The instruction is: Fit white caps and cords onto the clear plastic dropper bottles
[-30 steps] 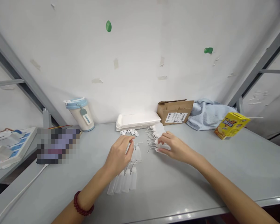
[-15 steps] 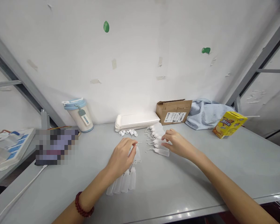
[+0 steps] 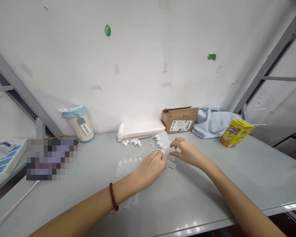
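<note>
Between the thumb and fingers of my right hand [image 3: 188,152] is a small translucent plastic bottle [image 3: 174,149]. My left hand [image 3: 150,169] reaches across to its capped end, fingers closed there and the tips partly hidden. Around both hands lie more such bottles with thin white tails, a cluster [image 3: 161,140] behind and a loose bottle [image 3: 172,164] just below. Left of my left hand, a row of tailed bottles [image 3: 125,166] lies side by side. Further bottles [image 3: 133,200] show below my left forearm, which covers part of them.
Small white caps [image 3: 132,143] lie before a stack of white trays [image 3: 141,127]. A cardboard box [image 3: 180,120], blue cloth [image 3: 212,121] and yellow drink carton [image 3: 236,133] stand right of it. To the left are a tumbler [image 3: 79,125], a blurred phone [image 3: 51,159] and a power strip [image 3: 8,156].
My left hand has moved right, from the left group of bottles to the bottle at my right hand. The tailed row it covered now shows. The whole view has shifted slightly.
</note>
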The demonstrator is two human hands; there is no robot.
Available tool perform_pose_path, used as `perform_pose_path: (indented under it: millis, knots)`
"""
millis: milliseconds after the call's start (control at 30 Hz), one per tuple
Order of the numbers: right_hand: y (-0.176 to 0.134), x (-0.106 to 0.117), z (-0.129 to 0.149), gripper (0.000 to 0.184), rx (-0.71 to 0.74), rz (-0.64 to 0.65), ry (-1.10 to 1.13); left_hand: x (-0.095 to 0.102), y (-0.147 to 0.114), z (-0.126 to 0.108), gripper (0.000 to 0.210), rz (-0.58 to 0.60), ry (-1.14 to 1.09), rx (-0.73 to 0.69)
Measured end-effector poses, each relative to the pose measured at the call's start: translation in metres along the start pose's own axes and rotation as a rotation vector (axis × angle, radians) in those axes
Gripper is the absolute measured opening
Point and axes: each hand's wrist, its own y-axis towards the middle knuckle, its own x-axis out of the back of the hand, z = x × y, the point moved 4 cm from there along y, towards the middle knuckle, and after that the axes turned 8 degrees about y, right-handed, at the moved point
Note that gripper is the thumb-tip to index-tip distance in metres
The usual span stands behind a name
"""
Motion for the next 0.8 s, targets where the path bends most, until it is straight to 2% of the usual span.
perform_pose_path:
  millis: [167,300,500,800]
  knots:
    - [0.0,0.007,-0.015,0.021,-0.139,-0.077,-0.016,0.002,0.007,-0.002,0.005,-0.049,-0.024,0.069]
    - [0.0,0.004,-0.027,0.026,-0.243,-0.063,-0.004,0.005,0.007,0.001,0.009,-0.063,-0.095,0.145]
    - [0.001,0.0,-0.025,0.018,-0.22,-0.07,0.104,0.002,0.01,0.003,0.012,0.019,-0.163,0.164]
    - [0.003,0.0,-0.021,0.011,-0.156,-0.086,0.176,0.002,0.014,-0.003,0.014,0.017,-0.101,0.137]
